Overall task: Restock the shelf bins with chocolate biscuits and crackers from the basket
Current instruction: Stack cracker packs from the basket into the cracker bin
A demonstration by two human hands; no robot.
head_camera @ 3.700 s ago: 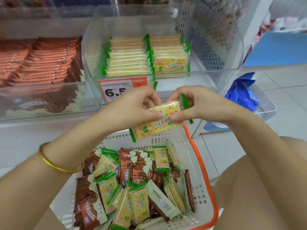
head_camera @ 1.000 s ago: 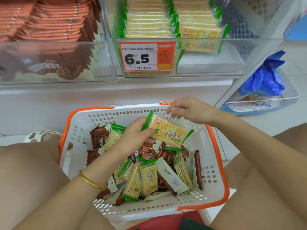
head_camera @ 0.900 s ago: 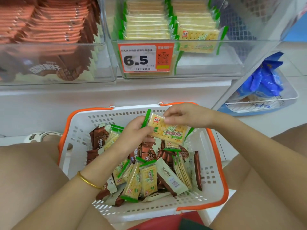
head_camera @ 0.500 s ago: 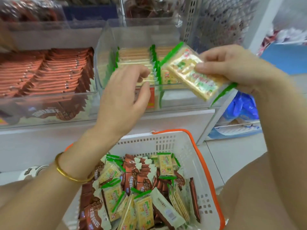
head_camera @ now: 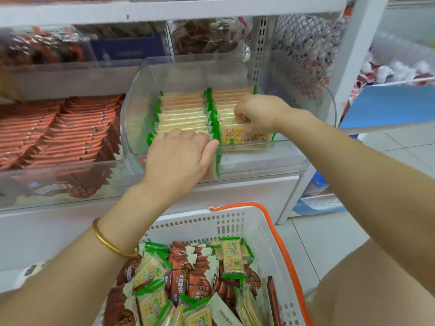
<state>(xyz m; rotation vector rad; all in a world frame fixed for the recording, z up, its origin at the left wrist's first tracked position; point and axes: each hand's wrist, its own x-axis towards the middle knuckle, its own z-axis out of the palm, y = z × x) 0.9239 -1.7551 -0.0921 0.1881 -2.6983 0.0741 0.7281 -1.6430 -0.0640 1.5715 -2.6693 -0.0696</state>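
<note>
A clear shelf bin [head_camera: 295, 162] holds two rows of green-edged cracker packets [head_camera: 183, 111]. My right hand [head_camera: 257, 112] reaches into the bin and pinches the front cracker packet [head_camera: 231, 138] of the right row, which stands upright with its label facing me. My left hand [head_camera: 181, 158] lies over the bin's front rim, its straight fingers touching the front of the left row. Below, a white basket [head_camera: 235, 222] with an orange rim holds several loose cracker packets [head_camera: 231, 257] mixed with brown chocolate biscuit packets [head_camera: 188, 276].
Left of the cracker bin, another clear bin [head_camera: 58, 180] is packed with rows of brown chocolate biscuit packets [head_camera: 58, 132]. Other snack bins [head_camera: 207, 38] sit on the shelf above. A white shelf post [head_camera: 353, 50] stands at the right, with tiled floor [head_camera: 329, 231] beside the basket.
My right hand has carried the cracker packet from the basket up into the bin and stood it at the front of the right row. My left hand has risen to the bin's front.
</note>
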